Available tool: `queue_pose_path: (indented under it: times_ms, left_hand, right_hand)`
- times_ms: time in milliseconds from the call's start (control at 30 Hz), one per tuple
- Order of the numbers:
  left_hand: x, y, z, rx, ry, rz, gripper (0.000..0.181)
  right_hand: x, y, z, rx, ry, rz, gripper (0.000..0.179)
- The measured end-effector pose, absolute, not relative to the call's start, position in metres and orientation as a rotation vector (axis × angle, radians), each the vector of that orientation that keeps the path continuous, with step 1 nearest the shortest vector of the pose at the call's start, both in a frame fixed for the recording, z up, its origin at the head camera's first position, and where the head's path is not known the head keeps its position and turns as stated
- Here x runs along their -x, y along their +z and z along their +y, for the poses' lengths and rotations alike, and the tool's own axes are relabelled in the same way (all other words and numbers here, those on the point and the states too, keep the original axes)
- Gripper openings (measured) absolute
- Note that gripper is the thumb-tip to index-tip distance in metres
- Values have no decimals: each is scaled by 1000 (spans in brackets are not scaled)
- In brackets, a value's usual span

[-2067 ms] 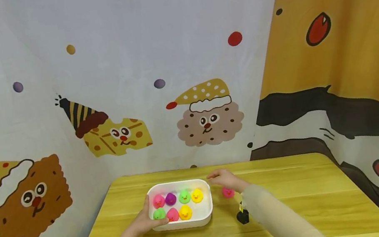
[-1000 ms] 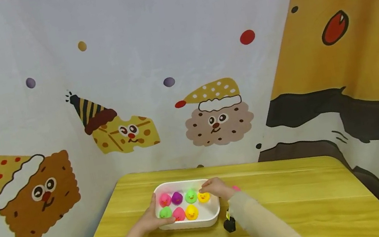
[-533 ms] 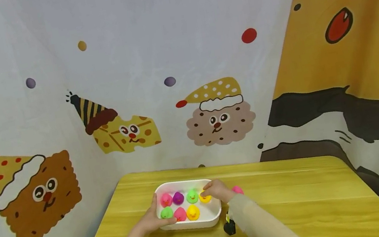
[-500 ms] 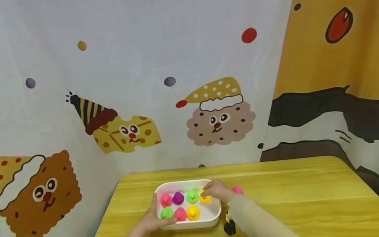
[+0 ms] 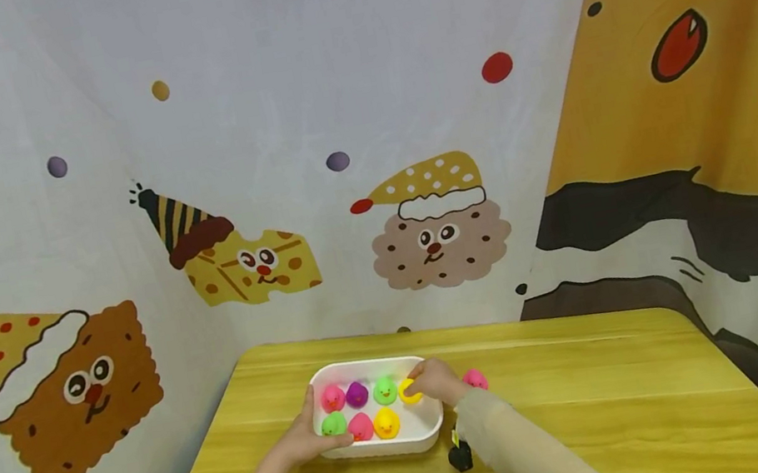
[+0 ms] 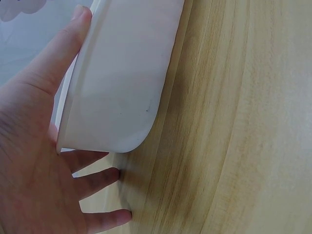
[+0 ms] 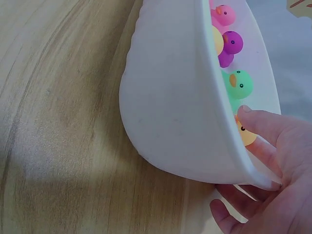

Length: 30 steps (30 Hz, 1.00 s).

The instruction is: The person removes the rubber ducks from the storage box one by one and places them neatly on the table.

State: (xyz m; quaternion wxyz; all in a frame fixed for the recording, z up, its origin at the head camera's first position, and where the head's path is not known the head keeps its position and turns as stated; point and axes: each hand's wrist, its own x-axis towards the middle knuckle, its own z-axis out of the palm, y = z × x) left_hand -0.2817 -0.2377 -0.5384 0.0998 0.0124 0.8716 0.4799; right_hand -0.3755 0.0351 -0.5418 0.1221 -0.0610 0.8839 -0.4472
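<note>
In the head view a white plastic tub (image 5: 414, 436) sits on the table with several small rubber ducks in two rows. My left hand (image 5: 297, 444) holds the tub at its left end, thumb over the near rim and fingers along the left side. At the back right, my right hand (image 5: 438, 380) reaches over the rim and pinches a yellow rubber duck (image 7: 248, 135) between thumb and index finger; its other fingers hang outside the wall. A green duck (image 5: 385, 391) is just left of it, and a second yellow duck (image 5: 386, 423) sits in the front row.
A pink duck (image 5: 476, 379) lies on the wooden table (image 5: 604, 391) right of the tub, partly behind the right wrist. A printed cloth (image 5: 393, 56) hangs behind the table. Black wrist-worn devices (image 5: 460, 455) show under both sleeves.
My right hand has come left from beside the tub, over the rim, and taken hold of the yellow duck. My left hand keeps its place on the tub.
</note>
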Motion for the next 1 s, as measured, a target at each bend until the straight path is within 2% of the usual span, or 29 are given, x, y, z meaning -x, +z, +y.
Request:
queue_pose_path:
  times_ms: [267, 1000]
  left_hand:
    - [283, -541, -237, -53, 1429, 2572, 128]
    - [282, -539, -238, -34, 1403, 2578, 128]
  right_hand:
    - [373, -538, 39, 166, -1301, 2602, 28]
    - [372, -511, 56, 359, -1276, 2626, 31]
